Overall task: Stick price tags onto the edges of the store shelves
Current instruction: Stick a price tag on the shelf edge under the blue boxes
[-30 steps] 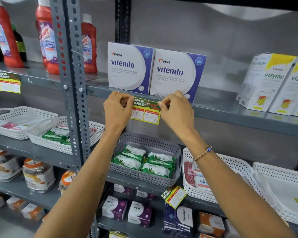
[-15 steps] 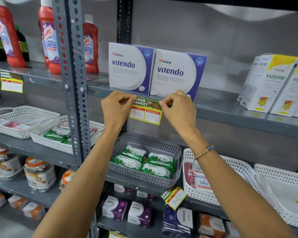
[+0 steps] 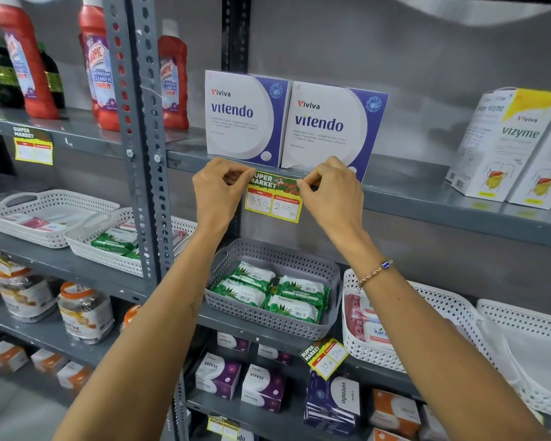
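Left hand (image 3: 218, 186) and right hand (image 3: 333, 190) each pinch a top corner of the yellow-bordered paper price tag (image 3: 272, 198) against the grey metal shelf edge (image 3: 433, 203) below two white-purple Vitendo boxes (image 3: 295, 122), fingers covering both tag corners, green header print partly unreadable.

We see a retail shop — a small supermarket aisle. Grey slotted-steel shelving (image 3: 140, 148) carries goods in facing rows: red bathroom-cleaner bottles (image 3: 99, 68), boxed Vitendo supplements (image 3: 245, 117), Vizyme cartons (image 3: 503, 144) and jars (image 3: 85, 310). Perforated baskets (image 3: 268, 316) hold green wipe packets (image 3: 295, 308). We note yellow "Super Market" price tags on the shelf edges — one (image 3: 274, 198) lists an MRP of 350 beside a discounted price of 200, another (image 3: 34, 148) hangs at left, and a third (image 3: 326, 358) sits tilted on a lower shelf.
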`<state>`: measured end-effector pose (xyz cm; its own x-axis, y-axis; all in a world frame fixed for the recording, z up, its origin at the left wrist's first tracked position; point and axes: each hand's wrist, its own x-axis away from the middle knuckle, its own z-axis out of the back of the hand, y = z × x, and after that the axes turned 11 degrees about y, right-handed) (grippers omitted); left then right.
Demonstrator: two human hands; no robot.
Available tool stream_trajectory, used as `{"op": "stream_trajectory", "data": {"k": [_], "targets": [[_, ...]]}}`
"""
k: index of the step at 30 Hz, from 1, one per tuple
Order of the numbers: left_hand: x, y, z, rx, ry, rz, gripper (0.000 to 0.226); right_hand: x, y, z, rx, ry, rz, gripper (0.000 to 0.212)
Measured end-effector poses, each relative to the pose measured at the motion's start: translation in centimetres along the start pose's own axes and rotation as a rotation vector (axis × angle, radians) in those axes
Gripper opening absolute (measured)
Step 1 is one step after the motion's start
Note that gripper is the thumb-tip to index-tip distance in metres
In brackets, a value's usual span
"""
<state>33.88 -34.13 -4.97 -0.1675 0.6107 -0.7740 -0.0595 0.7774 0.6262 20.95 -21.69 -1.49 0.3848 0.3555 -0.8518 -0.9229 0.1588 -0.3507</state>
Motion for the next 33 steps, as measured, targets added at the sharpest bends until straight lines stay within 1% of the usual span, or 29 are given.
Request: {"op": "stream_trajectory", "data": {"k": [4,8,15,17,20,22,25,27,29,31,33], "targets": [[-0.1,-0.4,0.0,0.003,-0.032,0.014,0.009,-0.2,0.3,0.2,-0.043,-0.014,-0.005,0.019],[-0.2,-0.8,0.0,-0.025,-0.069,-0.017,0.003,-0.3,0.4,0.1,-0.038,-0.013,0.001,0.020],[0.0,-0.3,-0.7,-0.057,-0.015,-0.004,0.005,-0.4,0.3,-0.2,-0.019,0.014,-0.007,0.020],[0.2,-0.1,-0.8,-0.056,0.005,0.001,0.011,-0.4,0.4,-0.2,-0.027,0.019,-0.023,0.020],[0.3,0.4,-0.5,-0.036,0.071,0.019,0.035,-0.5,0.7,0.0,-0.083,0.017,-0.036,0.021],[0.3,0.8,-0.5,-0.016,0.024,-0.015,0.039,-0.4,0.9,0.2,-0.153,0.031,-0.036,0.024],[0.5,1.5,-1.0,0.042,-0.099,-0.015,0.034,0.2,0.7,0.2,-0.189,0.091,0.019,0.026],[0.5,1.6,-1.3,0.052,-0.121,-0.038,0.038,0.6,0.3,-0.2,-0.160,0.098,0.076,0.026],[0.4,1.5,-1.3,0.022,-0.117,-0.086,0.040,0.5,-0.4,-0.7,-0.093,0.075,0.102,0.034],[0.0,1.3,-1.3,-0.030,-0.117,-0.130,0.038,0.1,-0.9,-1.2,0.012,0.058,0.121,0.043],[-0.5,1.2,-1.3,-0.040,-0.122,-0.128,0.035,-0.5,-1.2,-1.5,0.081,0.047,0.114,0.045]]}}
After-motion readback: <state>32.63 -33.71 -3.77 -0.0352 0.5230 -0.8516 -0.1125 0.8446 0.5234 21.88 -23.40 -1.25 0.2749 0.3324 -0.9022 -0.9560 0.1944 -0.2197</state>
